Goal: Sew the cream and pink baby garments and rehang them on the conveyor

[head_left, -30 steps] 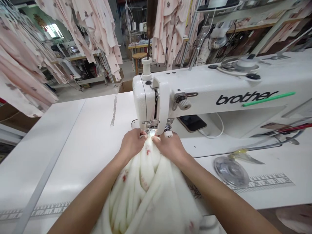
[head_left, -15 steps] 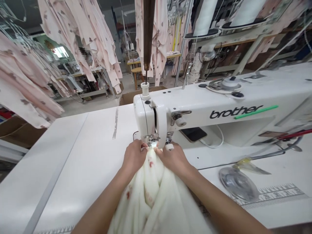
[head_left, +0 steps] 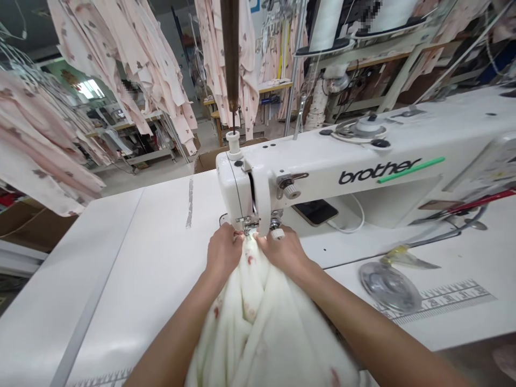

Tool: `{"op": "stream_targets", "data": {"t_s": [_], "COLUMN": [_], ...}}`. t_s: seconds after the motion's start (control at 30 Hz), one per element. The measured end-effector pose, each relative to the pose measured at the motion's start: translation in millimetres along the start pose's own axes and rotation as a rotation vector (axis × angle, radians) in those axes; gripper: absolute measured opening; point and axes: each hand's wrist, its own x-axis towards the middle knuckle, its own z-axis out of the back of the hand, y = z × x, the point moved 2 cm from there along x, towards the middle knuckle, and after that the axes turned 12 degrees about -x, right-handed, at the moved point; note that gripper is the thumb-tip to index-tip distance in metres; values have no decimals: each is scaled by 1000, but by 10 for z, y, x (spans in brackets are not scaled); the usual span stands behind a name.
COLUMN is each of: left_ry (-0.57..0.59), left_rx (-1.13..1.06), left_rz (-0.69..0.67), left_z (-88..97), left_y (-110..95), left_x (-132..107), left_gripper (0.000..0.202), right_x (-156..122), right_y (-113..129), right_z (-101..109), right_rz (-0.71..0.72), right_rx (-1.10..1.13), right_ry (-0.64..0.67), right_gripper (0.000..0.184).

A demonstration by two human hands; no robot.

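A white fleecy fabric (head_left: 258, 322) with small red prints lies bunched between my forearms on the white sewing table (head_left: 137, 258). My left hand (head_left: 222, 251) and my right hand (head_left: 283, 250) both pinch its far edge, fingers closed, right at the presser foot (head_left: 250, 230) of a white Brother sewing machine (head_left: 322, 166). The needle itself is hidden behind my fingers.
A phone (head_left: 316, 212) with a white cable lies under the machine arm. A clear round lid (head_left: 389, 278) and scissors (head_left: 409, 259) sit to the right, near a printed ruler. Pink printed garments (head_left: 40, 145) hang at left and behind. Thread cones stand on the rack above.
My hands stay pinched on the fabric at the presser foot. The view has tilted and drifted, so the machine appears slightly shifted; the fabric looks a little more gathered.
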Motion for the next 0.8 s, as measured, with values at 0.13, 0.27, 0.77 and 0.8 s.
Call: {"op": "stream_targets", "data": {"t_s": [0.13,0.27,0.77,0.8], "left_ry": [0,0,42,39], "left_rx": [-4,-17,-65,-63], "left_rz": [-30,-30,-25,-23], "left_z": [-11,-1,22,21], "left_y": [16,30,55,56], "left_x": [25,42,56,56], "left_gripper": [8,11,15,14], "right_x": [18,20,-79,-80], "right_y": [-2,6,-192,-198], "right_z": [-37,-60,114,122], "right_rz": [16,12,117,113], "right_rx": [-9,-7,384,393], "right_ry": [-8,-13,37,37], "right_gripper": [14,14,26,26]}}
